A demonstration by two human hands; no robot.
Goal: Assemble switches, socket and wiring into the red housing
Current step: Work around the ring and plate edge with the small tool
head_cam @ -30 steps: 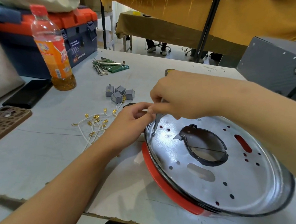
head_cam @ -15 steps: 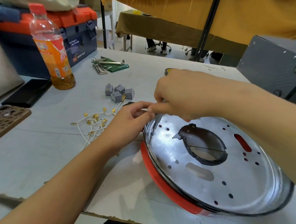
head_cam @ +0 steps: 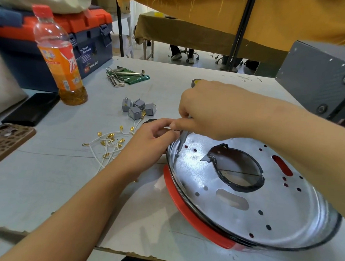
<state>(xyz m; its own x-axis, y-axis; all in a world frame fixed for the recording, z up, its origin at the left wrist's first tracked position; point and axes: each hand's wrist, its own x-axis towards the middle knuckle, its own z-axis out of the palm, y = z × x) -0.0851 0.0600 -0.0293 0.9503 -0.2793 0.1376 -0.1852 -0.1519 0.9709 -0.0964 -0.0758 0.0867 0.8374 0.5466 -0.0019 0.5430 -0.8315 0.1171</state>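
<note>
While the round red housing [head_cam: 192,216] with its perforated silver metal plate [head_cam: 244,195] lies tilted at the near right edge of the scuffed white table [head_cam: 43,183], its overhang is the largest risk: downward pressure at the rim could rock it or slide it off. The plate is shiny, pierced by small holes, two slots and a large dark-rimmed opening. At its upper-left rim, the person's right hand [head_cam: 213,112] pinches a slim grey screwdriver [head_cam: 181,143], tip on the plate; a slip could scratch the metal or jab the left hand [head_cam: 153,137], whose fingers are curled at the rim, apparently around a small dark part. Small grey switches [head_cam: 137,108] and white wires with gold terminals [head_cam: 108,144] wait just beside, easily swept away by a forearm.
</note>
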